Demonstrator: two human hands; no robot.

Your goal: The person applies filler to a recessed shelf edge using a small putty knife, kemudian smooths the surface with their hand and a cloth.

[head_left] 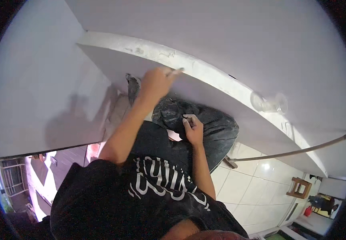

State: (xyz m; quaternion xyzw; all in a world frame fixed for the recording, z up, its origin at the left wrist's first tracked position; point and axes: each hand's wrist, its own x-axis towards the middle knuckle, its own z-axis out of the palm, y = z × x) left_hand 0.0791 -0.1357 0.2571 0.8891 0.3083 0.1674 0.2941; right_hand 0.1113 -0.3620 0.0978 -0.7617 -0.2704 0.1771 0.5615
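Note:
My left hand [157, 83] is raised at the curved white ledge [209, 74], its fingers curled with a greyish tip reaching the ledge's lower edge. Whether that tip is a finger or a small thing held in the hand is blurred. Patches and scratch-like marks show on the ledge's rough white face. Lower down, my right hand [193, 130] rests over my lap against the dark trousers [217, 130]. Its thumb and fingers are bent toward each other and look dusted with white; what they may pinch is too small to make out.
A clear plastic container [277, 105] lies on the ledge to the right, and a small dark object [232, 77] sits on its upper edge. A long thin pole [289, 153] slants over the tiled floor [245, 188]. Farther off are a wooden stool [299, 188] and another person [323, 203].

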